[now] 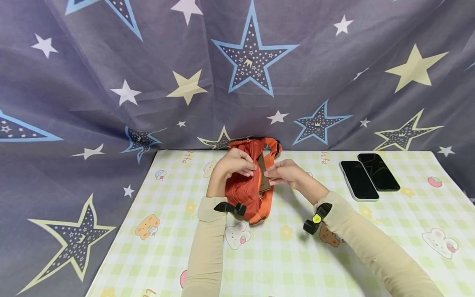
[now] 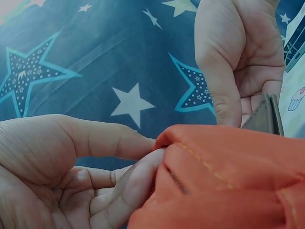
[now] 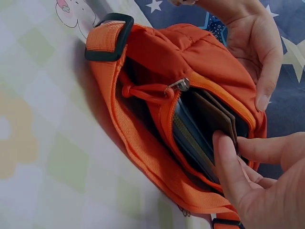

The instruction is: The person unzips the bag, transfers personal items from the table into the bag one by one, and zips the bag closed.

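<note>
An orange-red waist bag [image 1: 243, 192] lies at the far edge of the table, its zipped pocket gaping in the right wrist view. My left hand [image 1: 233, 165] pinches a fold of the bag's fabric at its side, as the left wrist view shows. Between thumb and fingers, my right hand [image 1: 289, 174] pinches a brown wallet [image 3: 214, 112] that sits partly inside the pocket. Beside the wallet, a dark inner lining with a second zip [image 3: 193, 138] shows. The metal zip slider [image 3: 181, 85] stands at one end of the opening, with an orange cord pull on it.
Two phones with dark screens, a white-edged one [image 1: 359, 181] and a black one [image 1: 379, 172], lie overlapping at the right. An orange strap [image 3: 138, 143] with a black buckle [image 3: 110, 53] runs along the bag. A star-patterned curtain [image 1: 237, 115] hangs behind the checked tablecloth [image 1: 167, 247].
</note>
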`<state>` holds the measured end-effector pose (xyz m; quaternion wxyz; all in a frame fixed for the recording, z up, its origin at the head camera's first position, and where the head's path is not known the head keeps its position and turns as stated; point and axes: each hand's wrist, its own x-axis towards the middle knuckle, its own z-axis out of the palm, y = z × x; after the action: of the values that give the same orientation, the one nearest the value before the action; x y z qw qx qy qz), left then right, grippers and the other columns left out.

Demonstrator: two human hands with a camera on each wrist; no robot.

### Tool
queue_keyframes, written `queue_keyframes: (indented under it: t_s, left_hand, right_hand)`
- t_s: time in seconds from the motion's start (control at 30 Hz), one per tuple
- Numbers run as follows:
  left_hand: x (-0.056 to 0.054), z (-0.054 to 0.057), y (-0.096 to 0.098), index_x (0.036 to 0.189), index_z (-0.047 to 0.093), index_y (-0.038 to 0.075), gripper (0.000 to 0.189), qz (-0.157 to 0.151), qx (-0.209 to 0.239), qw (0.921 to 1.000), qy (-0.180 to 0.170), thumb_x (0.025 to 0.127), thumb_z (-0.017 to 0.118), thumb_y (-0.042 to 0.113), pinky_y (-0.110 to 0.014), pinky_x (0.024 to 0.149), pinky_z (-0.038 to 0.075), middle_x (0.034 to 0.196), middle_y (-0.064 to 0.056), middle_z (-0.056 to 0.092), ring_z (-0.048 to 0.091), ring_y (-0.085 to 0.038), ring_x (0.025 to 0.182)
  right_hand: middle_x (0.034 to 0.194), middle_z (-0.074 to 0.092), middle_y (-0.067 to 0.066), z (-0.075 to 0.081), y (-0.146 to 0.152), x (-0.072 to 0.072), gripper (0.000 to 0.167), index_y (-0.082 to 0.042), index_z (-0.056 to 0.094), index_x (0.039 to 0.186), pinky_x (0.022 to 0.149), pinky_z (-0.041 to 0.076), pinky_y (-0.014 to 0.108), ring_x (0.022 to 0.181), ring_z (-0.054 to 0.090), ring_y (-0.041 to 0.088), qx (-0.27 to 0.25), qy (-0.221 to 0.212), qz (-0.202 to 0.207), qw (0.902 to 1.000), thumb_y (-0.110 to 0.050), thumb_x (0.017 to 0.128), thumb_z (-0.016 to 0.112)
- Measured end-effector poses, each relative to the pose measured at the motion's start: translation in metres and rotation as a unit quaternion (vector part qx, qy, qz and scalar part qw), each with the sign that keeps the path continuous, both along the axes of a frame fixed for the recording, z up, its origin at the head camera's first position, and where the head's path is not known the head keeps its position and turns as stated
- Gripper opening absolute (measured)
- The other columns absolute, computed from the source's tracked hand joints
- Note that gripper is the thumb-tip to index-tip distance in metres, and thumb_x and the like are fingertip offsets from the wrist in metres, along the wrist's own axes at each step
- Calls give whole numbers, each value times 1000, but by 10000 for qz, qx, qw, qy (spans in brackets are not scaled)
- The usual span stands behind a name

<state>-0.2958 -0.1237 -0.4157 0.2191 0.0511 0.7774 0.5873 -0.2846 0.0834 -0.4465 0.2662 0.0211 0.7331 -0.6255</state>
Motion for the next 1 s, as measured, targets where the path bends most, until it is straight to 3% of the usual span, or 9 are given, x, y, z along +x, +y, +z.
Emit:
queue_keyframes:
  t_s: [0.27, 0.57, 1.0]
  left_hand:
    - [-2, -1, -2, 92, 70, -9, 5, 63, 14, 10000, 16, 88, 70, -6, -22, 57, 60, 67, -4, 69, 69, -9, 56]
    - [0, -1, -2, 92, 69, -10, 5, 10, 173, 9998, -37, 88, 69, -7, -22, 55, 59, 65, -4, 68, 68, -9, 54]
    - [0, 2, -5, 93, 69, -8, 5, -74, 127, 9999, 23, 89, 69, -4, -24, 59, 61, 67, -4, 68, 69, -9, 57]
  right_hand:
    - [94, 69, 6, -1, -9, 2, 31, 17, 58, 123, 89, 62, 35, 70, 69, 12, -193, -21, -45, 9998, 1, 97, 63]
    - [84, 64, 5, -2, -18, 6, 28, 17, 59, 121, 80, 64, 30, 65, 69, 11, -269, 55, -131, 9995, 6, 95, 61]
    - [92, 66, 10, -1, -21, 6, 31, 18, 57, 126, 84, 63, 31, 69, 70, 12, -338, 7, -107, 9994, 6, 97, 59]
